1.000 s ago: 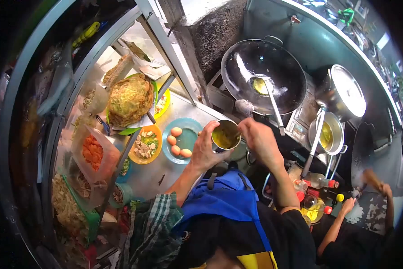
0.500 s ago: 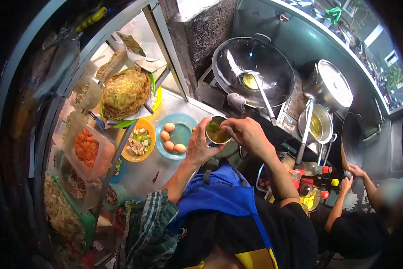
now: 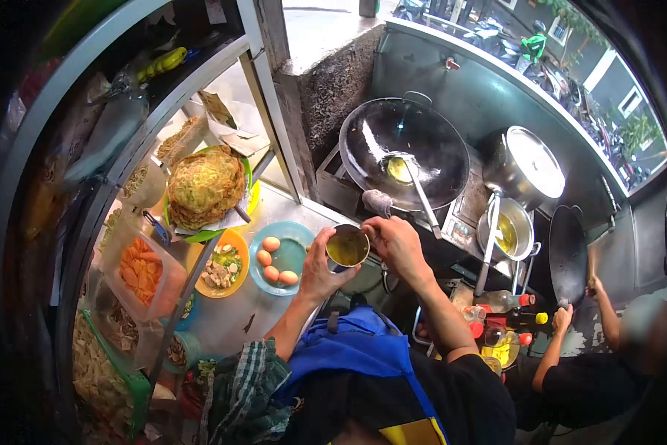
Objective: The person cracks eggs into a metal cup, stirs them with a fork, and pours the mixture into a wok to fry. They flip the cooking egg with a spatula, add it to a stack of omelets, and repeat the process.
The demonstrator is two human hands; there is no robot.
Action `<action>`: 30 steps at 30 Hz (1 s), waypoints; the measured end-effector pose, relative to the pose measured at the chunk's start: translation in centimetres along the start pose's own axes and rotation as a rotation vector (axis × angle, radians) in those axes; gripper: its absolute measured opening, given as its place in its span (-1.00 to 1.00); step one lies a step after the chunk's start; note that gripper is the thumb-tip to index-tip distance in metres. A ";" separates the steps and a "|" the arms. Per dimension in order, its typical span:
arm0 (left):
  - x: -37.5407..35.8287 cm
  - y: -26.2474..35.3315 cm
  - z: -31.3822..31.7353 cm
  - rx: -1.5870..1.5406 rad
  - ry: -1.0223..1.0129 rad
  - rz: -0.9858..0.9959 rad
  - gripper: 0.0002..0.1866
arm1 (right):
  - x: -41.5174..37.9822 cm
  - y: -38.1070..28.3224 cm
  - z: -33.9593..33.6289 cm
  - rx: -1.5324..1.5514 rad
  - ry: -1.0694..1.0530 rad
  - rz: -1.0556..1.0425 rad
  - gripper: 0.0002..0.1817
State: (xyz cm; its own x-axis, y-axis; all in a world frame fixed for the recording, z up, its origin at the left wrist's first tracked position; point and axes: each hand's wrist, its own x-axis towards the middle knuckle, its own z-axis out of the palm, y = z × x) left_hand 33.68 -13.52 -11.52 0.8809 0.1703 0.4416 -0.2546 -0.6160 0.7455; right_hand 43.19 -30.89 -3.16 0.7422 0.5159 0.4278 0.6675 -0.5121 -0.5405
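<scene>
A street-side food stall kitchen, with a wok (image 3: 441, 141) and stacked fritters (image 3: 206, 185).

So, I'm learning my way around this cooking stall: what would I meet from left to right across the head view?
Tub of orange slices, orange bowl, blue plate with eggs, metal cup, saucepan of yellow liquid, dark pan.

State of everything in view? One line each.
Silver metal cup: open, yellowish liquid inside
Left hand: gripping cup
Right hand: fingers at cup's rim
Round black metal wok: uncovered, metal ladle resting inside
Large silver pot: lidded
Small silver pot: uncovered, yellow liquid inside
Four brown oval eggs: in shell
Dark yellow-capped bottle: closed
</scene>
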 end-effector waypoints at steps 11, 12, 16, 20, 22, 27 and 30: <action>-0.7 -0.6 1.2 0.040 0.023 0.020 0.05 | -0.5 1.5 1.8 0.216 -0.085 -0.104 -0.80; -0.6 -0.6 1.2 0.042 0.018 0.010 0.05 | 0.3 0.1 0.2 0.044 -0.080 0.026 -0.80; -0.6 -0.5 1.5 0.072 0.066 0.021 0.04 | 0.0 0.2 0.8 0.194 -0.272 -0.002 -0.77; 0.2 -0.5 1.4 0.023 0.087 0.027 0.06 | -0.3 1.3 1.3 0.094 -0.248 0.147 -0.73; 0.0 -0.6 1.3 0.019 0.102 0.048 0.05 | 0.1 0.1 0.6 0.235 -0.343 0.110 -0.70; 0.0 -0.6 1.7 0.013 0.127 -0.001 0.07 | -0.3 0.1 1.2 0.255 -0.187 0.045 -0.87; 0.3 -1.1 1.4 -0.049 0.126 0.052 0.07 | 0.4 0.3 1.6 0.109 -0.061 0.146 -0.90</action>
State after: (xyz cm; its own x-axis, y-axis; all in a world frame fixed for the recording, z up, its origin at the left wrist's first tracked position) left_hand 34.83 -13.86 -12.94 0.8100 0.2359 0.5368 -0.3202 -0.5890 0.7420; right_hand 43.60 -29.67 -4.31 0.8235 0.4840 0.2960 0.5401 -0.5091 -0.6702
